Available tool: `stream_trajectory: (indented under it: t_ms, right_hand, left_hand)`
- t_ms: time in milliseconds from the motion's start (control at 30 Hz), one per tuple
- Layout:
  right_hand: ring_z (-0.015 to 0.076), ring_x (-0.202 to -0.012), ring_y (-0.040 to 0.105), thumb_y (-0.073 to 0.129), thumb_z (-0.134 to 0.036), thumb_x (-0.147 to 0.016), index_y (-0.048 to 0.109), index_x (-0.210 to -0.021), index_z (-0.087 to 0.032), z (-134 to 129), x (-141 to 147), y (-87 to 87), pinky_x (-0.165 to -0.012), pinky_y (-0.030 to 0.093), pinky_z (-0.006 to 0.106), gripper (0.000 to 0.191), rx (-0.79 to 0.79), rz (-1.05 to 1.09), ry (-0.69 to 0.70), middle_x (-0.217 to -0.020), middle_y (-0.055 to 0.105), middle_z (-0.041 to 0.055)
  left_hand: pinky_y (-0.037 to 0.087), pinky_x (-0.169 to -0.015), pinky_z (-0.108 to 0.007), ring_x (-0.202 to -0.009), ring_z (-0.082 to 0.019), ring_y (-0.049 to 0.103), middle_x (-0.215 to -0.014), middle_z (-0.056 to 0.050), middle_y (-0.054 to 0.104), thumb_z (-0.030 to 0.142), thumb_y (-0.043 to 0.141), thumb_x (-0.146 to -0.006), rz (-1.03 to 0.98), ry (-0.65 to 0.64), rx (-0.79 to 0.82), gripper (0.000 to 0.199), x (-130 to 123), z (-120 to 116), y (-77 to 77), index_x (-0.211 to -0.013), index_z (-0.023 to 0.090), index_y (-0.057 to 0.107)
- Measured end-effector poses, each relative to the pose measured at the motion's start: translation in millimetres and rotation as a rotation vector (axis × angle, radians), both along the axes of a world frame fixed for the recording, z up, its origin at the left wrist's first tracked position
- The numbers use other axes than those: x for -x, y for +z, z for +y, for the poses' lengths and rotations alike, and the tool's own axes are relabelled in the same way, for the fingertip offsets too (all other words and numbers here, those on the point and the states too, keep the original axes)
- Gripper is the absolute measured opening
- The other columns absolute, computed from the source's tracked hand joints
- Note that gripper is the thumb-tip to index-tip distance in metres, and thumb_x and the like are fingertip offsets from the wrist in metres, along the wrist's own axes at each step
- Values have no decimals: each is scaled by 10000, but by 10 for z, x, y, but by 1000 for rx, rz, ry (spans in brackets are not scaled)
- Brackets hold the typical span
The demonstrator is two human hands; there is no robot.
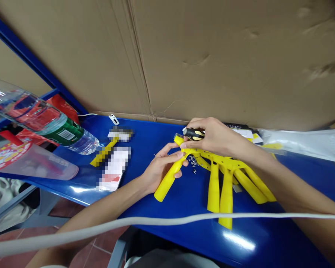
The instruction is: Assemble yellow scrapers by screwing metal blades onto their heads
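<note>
My left hand (163, 165) is closed round a yellow plastic scraper (170, 180), its wide handle slanting down to the left. A clear piece (178, 137) shows at the scraper's upper end. My right hand (209, 136) grips a screwdriver (194, 134) with a black and cream handle, and its fingertips meet the scraper's neck. The screwdriver's tip is hidden. Under and beside my right forearm lie several more yellow scrapers (226, 190) in a cluster. Small loose screws (194, 162) are scattered on the blue table (145, 149) just behind the held scraper.
At the left stand a large water bottle (64, 128) and a clear plastic cup (41, 162). A phone (114, 171) and another yellow scraper (104, 152) lie nearby. A cardboard wall (167, 63) rises behind. A white cable (145, 222) crosses in front; a white plastic bag (304, 143) lies right.
</note>
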State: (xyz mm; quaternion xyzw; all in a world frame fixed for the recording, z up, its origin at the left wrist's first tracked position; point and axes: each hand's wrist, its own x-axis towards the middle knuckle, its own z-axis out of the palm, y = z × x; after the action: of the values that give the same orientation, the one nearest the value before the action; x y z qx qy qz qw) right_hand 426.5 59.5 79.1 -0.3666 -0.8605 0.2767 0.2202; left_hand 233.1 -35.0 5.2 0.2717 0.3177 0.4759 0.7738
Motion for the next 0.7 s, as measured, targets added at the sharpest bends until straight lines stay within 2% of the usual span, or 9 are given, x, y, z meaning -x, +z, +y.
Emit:
stream_trajectory:
  t_ms: [233, 333, 400, 533, 700]
  right_hand:
    - [212, -793, 679, 865, -548, -802, 764, -887, -208, 22, -125, 142, -693, 456, 355, 365, 10, 55, -28, -932, 770, 39]
    - [209, -792, 689, 832, -541, -855, 775, -922, -216, 1, -175, 224, -693, 466, 353, 337, -21, 86, -46, -950, 784, 42]
    - [210, -808, 689, 809, -503, -884, 768, -932, -218, -16, -192, 250, -714, 467, 354, 292, -45, 70, -12, -959, 785, 43]
    - [212, -834, 677, 763, -438, -927, 760, -943, -218, -19, -197, 196, -739, 437, 350, 220, -79, -63, 148, -963, 776, 44]
    - [221, -887, 680, 695, -401, -986, 747, -980, -211, 6, -174, 79, -777, 434, 348, 197, -124, -133, 209, -1042, 774, 64]
  left_hand:
    - [454, -458, -150, -794, -116, 692, -1062, -43, 662, 151, 819, -902, -91, -1, 92, 337, 15, 40, 26, -1203, 220, 684]
    - [467, -461, -156, -766, -104, 684, -1133, -73, 686, 132, 776, -933, -111, -21, 105, 336, 14, 54, 8, -1243, 210, 675]
    - [461, -453, -152, -763, -107, 696, -1125, -81, 695, 114, 757, -939, -126, -14, 125, 315, 7, 64, -4, -1230, 199, 671]
    - [468, -455, -162, -760, -130, 725, -1059, -77, 701, 82, 754, -917, -99, 63, 179, 329, -10, 89, -2, -1209, 179, 638]
    - [486, -464, -171, -764, -158, 761, -1050, -84, 730, 102, 768, -905, -11, 77, 171, 351, -22, 99, -8, -1209, 185, 614]
